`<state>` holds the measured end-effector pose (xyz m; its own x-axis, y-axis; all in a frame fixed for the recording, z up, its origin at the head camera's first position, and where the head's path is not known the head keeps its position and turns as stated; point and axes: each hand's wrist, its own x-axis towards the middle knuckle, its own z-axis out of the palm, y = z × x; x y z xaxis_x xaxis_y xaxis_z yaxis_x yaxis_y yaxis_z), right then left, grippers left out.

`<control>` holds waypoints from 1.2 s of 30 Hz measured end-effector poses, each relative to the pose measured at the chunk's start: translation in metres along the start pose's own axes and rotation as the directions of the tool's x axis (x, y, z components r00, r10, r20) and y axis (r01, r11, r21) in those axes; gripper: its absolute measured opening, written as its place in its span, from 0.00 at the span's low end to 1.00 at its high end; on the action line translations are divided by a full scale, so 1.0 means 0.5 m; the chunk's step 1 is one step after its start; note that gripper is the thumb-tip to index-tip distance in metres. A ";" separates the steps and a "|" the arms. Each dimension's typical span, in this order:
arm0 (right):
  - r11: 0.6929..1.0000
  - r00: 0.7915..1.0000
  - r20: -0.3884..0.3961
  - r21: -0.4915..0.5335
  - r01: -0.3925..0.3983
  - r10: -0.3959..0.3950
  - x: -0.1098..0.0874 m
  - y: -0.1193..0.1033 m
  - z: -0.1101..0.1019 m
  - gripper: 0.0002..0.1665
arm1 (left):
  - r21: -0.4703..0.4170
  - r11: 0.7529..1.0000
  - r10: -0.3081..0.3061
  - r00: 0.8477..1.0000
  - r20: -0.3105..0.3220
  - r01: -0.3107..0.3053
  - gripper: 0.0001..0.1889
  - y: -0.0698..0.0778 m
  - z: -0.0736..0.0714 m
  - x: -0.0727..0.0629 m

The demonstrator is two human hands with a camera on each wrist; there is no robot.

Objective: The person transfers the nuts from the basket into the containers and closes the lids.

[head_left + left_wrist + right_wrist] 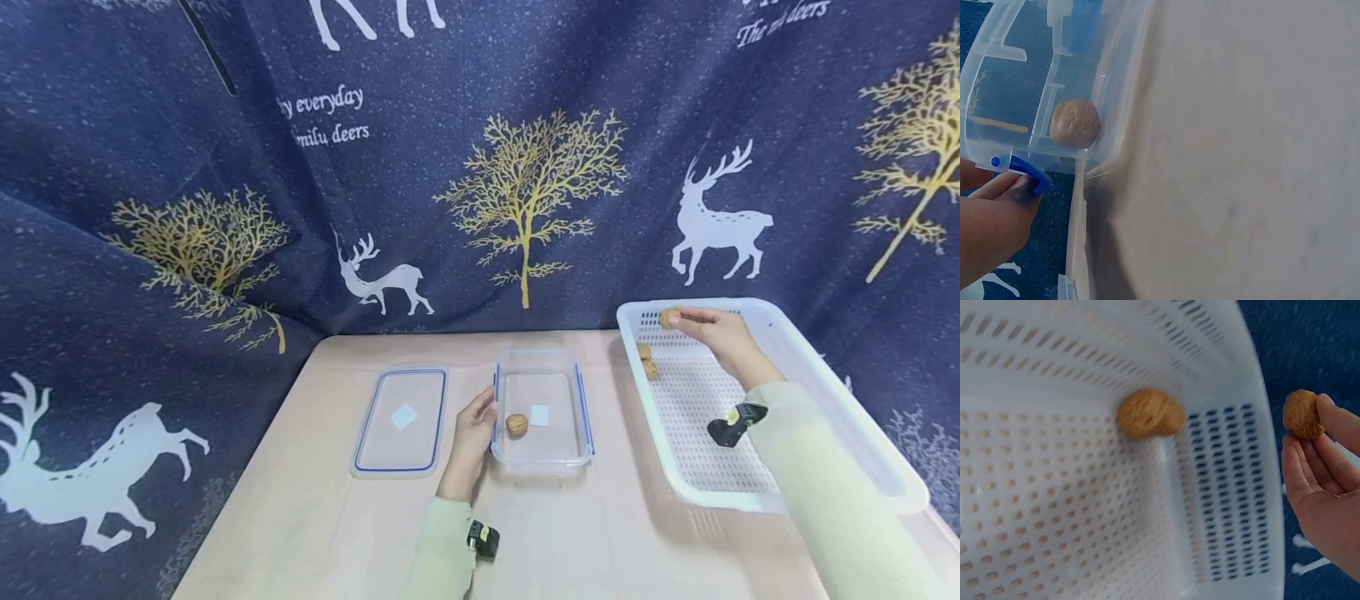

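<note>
A walnut (670, 317) is pinched between the thumb and fingers of my right hand (720, 337), up by the far rim of the white basket (750, 497). The right wrist view shows this walnut (1302, 415) at the fingertips, outside the rim. Two more walnuts (648, 367) lie against the basket's left wall. My left hand (471, 437) rests its fingers on the left side of a clear plastic container (555, 457), by a blue latch (1029, 173). Inside the container sits one walnut (517, 425), near its left wall.
Left of the left hand, a clear lid (401, 422) with a blue seal lies flat on the pale tabletop (540, 542). A dark blue curtain (480, 167) printed with deer and trees hangs behind the table. The basket stands at the right, its walls and floor perforated.
</note>
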<state>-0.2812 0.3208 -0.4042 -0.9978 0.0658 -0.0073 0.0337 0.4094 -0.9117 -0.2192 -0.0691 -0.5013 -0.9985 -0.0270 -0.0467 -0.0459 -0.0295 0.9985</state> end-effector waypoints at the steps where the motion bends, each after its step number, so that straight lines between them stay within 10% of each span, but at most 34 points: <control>1: 1.000 1.000 0.006 0.003 0.003 -0.003 -0.003 -0.010 0.002 0.42 | -0.001 1.000 -0.001 1.000 -0.001 0.001 0.22 0.000 0.000 0.000; 20: 0.973 0.991 0.134 0.229 -0.013 -0.018 -0.045 -0.172 0.115 0.37 | 0.016 1.000 0.016 1.000 0.007 -0.017 0.23 -0.003 0.002 0.000; 36: 0.946 0.989 0.144 0.319 -0.055 0.009 -0.058 -0.220 0.245 0.29 | 0.019 1.000 0.021 1.000 0.023 -0.021 0.23 0.002 0.002 -0.001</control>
<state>-0.2629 0.1625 -0.3541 -0.9952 -0.0626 -0.0748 0.0688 0.0937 -0.9932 -0.2188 -0.0681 -0.5002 -0.9997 -0.0051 -0.0250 -0.0250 -0.0099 0.9996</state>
